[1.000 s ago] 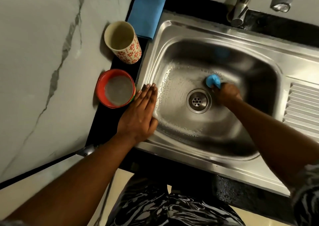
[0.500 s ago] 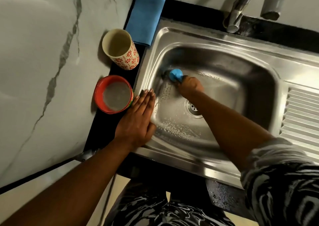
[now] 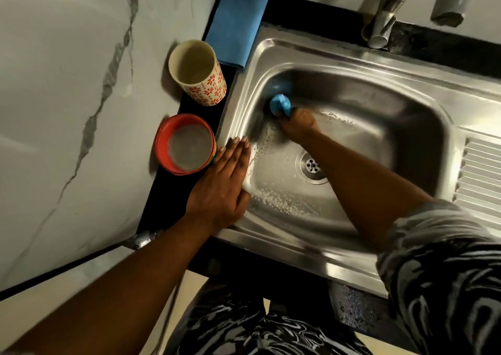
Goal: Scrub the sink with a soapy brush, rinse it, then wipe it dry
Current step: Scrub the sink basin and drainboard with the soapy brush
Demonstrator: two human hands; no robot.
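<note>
At the far-left wall of the stainless-steel sink [image 3: 352,53]: small blue plastic scrub brush [image 3: 280,104] — likely light, stiff, soap-slick; best held by its rounded top. Right grip [image 3: 298,125] curled round it; left grip [image 3: 225,183] flat on the rim.

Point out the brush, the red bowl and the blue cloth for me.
brush [image 3: 280,105], head view, on its blue handle end.
red bowl [image 3: 159,143], head view, on its left rim.
blue cloth [image 3: 238,23], head view, on its middle.
</note>
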